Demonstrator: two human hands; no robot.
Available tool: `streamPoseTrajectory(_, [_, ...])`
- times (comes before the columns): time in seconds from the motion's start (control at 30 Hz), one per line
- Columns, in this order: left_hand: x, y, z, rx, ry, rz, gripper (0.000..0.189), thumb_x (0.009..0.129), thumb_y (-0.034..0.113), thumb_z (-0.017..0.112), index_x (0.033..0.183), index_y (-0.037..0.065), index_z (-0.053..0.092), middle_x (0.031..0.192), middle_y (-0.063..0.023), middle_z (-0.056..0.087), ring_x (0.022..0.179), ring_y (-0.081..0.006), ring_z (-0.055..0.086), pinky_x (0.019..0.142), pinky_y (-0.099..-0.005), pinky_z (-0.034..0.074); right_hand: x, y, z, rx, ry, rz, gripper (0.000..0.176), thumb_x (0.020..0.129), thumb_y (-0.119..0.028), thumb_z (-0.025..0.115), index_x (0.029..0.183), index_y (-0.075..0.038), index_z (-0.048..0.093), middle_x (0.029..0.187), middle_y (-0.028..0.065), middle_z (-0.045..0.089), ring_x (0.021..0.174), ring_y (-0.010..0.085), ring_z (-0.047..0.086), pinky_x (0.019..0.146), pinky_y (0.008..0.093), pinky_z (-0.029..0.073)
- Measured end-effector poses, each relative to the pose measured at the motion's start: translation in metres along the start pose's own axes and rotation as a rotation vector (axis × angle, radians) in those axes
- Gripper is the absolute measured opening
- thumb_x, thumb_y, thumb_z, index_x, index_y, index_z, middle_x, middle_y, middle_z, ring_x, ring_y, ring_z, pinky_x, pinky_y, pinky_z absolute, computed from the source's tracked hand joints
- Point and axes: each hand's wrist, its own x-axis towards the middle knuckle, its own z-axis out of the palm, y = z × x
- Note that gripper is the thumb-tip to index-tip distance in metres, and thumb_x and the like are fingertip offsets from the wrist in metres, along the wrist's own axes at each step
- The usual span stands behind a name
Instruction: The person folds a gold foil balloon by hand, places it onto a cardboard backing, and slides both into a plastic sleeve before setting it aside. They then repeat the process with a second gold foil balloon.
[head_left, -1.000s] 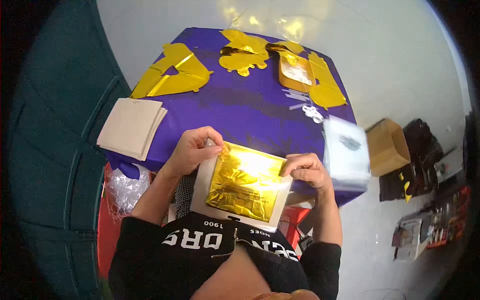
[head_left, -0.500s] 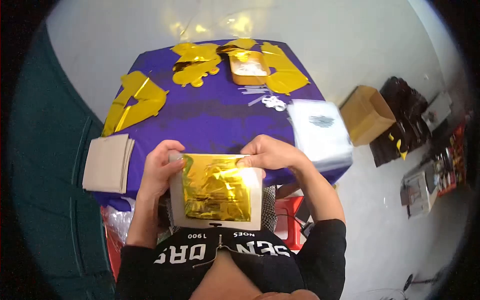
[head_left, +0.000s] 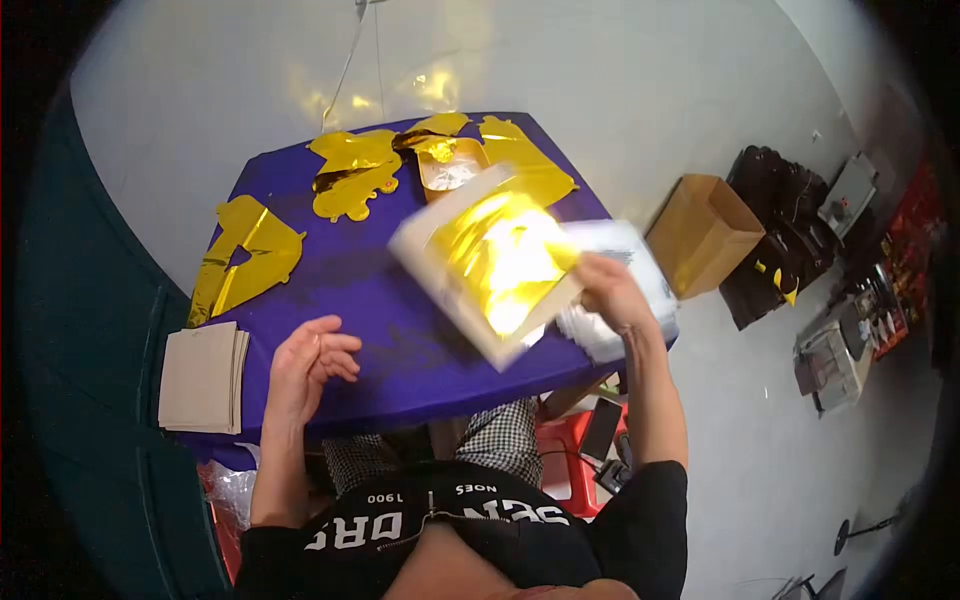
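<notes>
Left to right, as we find them on and about the purple-covered desk (head_left: 400, 350):

Item: a stack of beige cards (head_left: 200, 378), near left corner, edges slightly uneven.
Item: a flat gold foil shape with a hole (head_left: 262, 262), beyond the stack.
Item: our left hand (head_left: 305, 368), holding nothing, fingers loosely curled, over the near part of the desk.
Item: a crumpled gold foil shape (head_left: 355, 198), at the far side.
Item: a yellow box (head_left: 431, 182), pale contents inside, gold foil at its rim; our card partly masks it.
Item: a pale card (head_left: 418, 245) bearing folded gold foil (head_left: 505, 255), aloft and tilted over the desk, blurred.
Item: a further gold foil sheet (head_left: 540, 172), beside the box.
Item: our right hand (head_left: 612, 290), closed on the card's right edge.
Item: a stack of clear plastic sleeves (head_left: 605, 237), behind and below that hand.
Item: an open brown paper bag (head_left: 700, 235), beyond the desk's right side.

Risks, in our judgement: one-sided grip may let the card swing or bend; quick movement could loosen the foil, if unsecured; a low card or wrist could drag the slippery sleeves askew; the card's far corner might catch the box.
</notes>
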Motion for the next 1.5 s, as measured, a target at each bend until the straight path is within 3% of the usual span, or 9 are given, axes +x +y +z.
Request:
streamPoseTrajectory(0.1, [0.003, -0.005, -0.004, 0.013, -0.042, -0.054, 0.035, 0.098, 0.025, 0.049, 0.114, -0.006, 0.053, 0.091, -0.0224, 0.067, 0.071, -0.0234, 0.068, 0.063, -0.0334, 0.057, 0.025, 0.001, -0.017, 0.341, 0.421, -0.287, 0.030, 0.097, -0.028, 0.054, 0.090, 0.000, 0.061, 0.075, 0.0057, 0.062, 0.049, 0.0058, 0.037, 0.044, 0.0203, 0.030])
streamPoseTrajectory(0.23, [0.010, -0.011, 0.021, 0.021, -0.100, -0.122, 0.029, 0.097, 0.016, 0.049, 0.112, -0.008, 0.053, 0.093, -0.0215, 0.067, 0.071, -0.0230, 0.067, 0.064, -0.0320, 0.056, 0.055, -0.015, 0.007, 0.256, 0.397, -0.174, 0.049, 0.098, -0.044, 0.046, 0.114, 0.001, 0.057, 0.074, 0.0085, 0.065, 0.046, 0.0051, 0.034, 0.043, 0.0199, 0.027])
streamPoseTrajectory(0.57, [-0.003, -0.014, 0.073, -0.017, 0.012, -0.143, 0.027, 0.094, 0.005, 0.052, 0.118, -0.004, 0.058, 0.093, -0.0149, 0.066, 0.071, -0.0194, 0.066, 0.064, -0.0283, 0.055, 0.021, -0.014, 0.203, 0.563, -0.489, -0.217, 0.060, 0.100, -0.047, 0.033, 0.121, 0.006, 0.054, 0.066, 0.0094, 0.058, 0.046, 0.0069, 0.031, 0.045, 0.0221, 0.026])
streamPoseTrajectory(0.77, [-0.034, -0.021, 0.017, 0.110, 0.077, -0.263, 0.014, 0.091, 0.011, 0.061, 0.099, -0.001, 0.063, 0.076, -0.0101, 0.065, 0.057, -0.0143, 0.061, 0.050, -0.0247, 0.049, 0.026, -0.002, 0.263, 0.507, -0.644, -0.395, 0.062, 0.098, -0.048, 0.039, 0.123, 0.008, 0.053, 0.086, 0.0120, 0.061, 0.066, 0.0122, 0.048, 0.062, 0.0253, 0.039])
streamPoseTrajectory(0.8, [-0.044, -0.014, 0.005, 0.165, 0.090, -0.262, 0.012, 0.090, 0.011, 0.062, 0.095, 0.000, 0.063, 0.074, -0.0100, 0.065, 0.055, -0.0140, 0.060, 0.049, -0.0248, 0.048, 0.036, 0.004, 0.271, 0.441, -0.662, -0.451, 0.062, 0.098, -0.048, 0.039, 0.123, 0.006, 0.055, 0.103, 0.0132, 0.061, 0.087, 0.0153, 0.052, 0.078, 0.0290, 0.042])
streamPoseTrajectory(0.93, [-0.107, 0.035, -0.050, 0.239, 0.265, -0.340, 0.010, 0.084, 0.008, 0.066, 0.079, 0.001, 0.063, 0.068, -0.0099, 0.064, 0.051, -0.0141, 0.058, 0.045, -0.0252, 0.044, 0.077, 0.024, 0.264, -0.036, -0.397, -0.545, 0.055, 0.100, -0.045, 0.038, 0.118, 0.003, 0.059, 0.111, 0.0088, 0.061, 0.099, 0.0161, 0.054, 0.089, 0.0314, 0.041])
streamPoseTrajectory(1.13, [-0.244, 0.014, -0.221, 0.114, 0.661, -0.202, 0.007, 0.083, 0.012, 0.065, 0.086, 0.005, 0.063, 0.074, -0.0103, 0.066, 0.057, -0.0124, 0.060, 0.042, -0.0241, 0.044, 0.114, 0.045, 0.249, 0.130, -0.263, -0.204, 0.047, 0.101, -0.036, 0.037, 0.107, 0.001, 0.066, 0.097, 0.0048, 0.066, 0.081, 0.0119, 0.055, 0.072, 0.0276, 0.045])
streamPoseTrajectory(1.3, [-0.313, -0.046, -0.344, 0.426, 1.297, -0.639, 0.021, 0.088, 0.020, 0.061, 0.096, 0.001, 0.062, 0.085, -0.0163, 0.066, 0.065, -0.0216, 0.065, 0.043, -0.0300, 0.049, 0.104, 0.048, 0.253, 0.061, -0.334, -0.177, 0.045, 0.101, -0.034, 0.039, 0.104, 0.002, 0.066, 0.092, 0.0037, 0.065, 0.076, 0.0109, 0.053, 0.069, 0.0268, 0.044])
streamPoseTrajectory(1.5, [-0.308, 0.016, -0.390, 0.241, 1.167, -0.302, 0.036, 0.092, 0.031, 0.056, 0.103, -0.003, 0.062, 0.097, -0.0223, 0.067, 0.067, -0.0354, 0.067, 0.047, -0.0415, 0.053, 0.095, 0.054, 0.255, -0.024, -0.393, -0.308, 0.038, 0.098, -0.025, 0.041, 0.096, 0.004, 0.066, 0.086, 0.0032, 0.063, 0.073, 0.0103, 0.051, 0.068, 0.0267, 0.043])
